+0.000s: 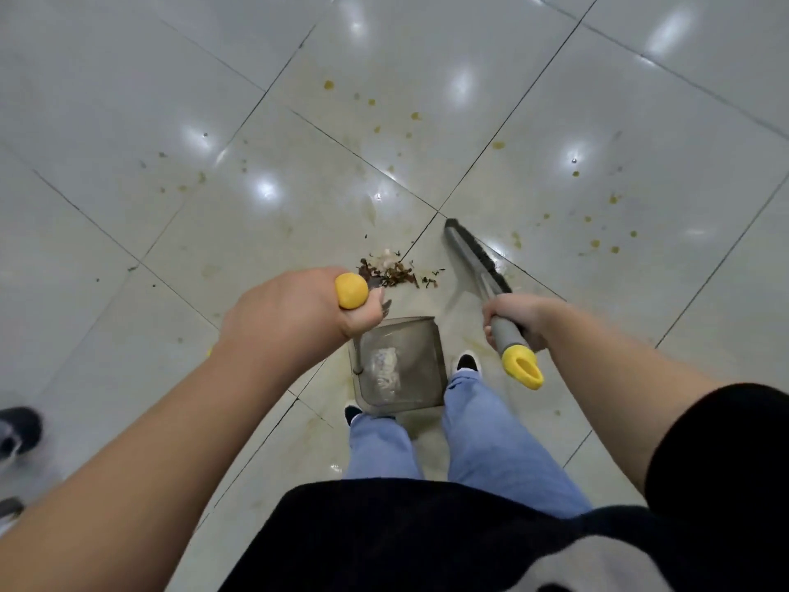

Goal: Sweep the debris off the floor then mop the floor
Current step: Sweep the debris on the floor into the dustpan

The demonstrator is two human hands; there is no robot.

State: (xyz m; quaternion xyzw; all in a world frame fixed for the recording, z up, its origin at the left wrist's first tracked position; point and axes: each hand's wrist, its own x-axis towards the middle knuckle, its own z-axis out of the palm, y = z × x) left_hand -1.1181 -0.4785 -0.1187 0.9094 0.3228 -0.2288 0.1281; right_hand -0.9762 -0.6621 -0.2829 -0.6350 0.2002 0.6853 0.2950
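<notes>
My left hand (299, 309) grips the yellow-capped handle (351, 290) of a grey dustpan (397, 363), which stands on the floor between my feet with pale scraps inside. My right hand (514, 320) grips the grey broom handle (508, 335) just above its yellow end cap (523, 369). The broom head (474, 254) rests on the tiles to the right of a small pile of dark debris (395, 271), which lies just beyond the dustpan's front edge.
Yellowish stains and splatters (371, 102) dot the glossy white tiled floor (170, 100) ahead and to the right. Another person's dark shoe (19, 429) shows at the left edge. My own shoes (465, 363) flank the dustpan.
</notes>
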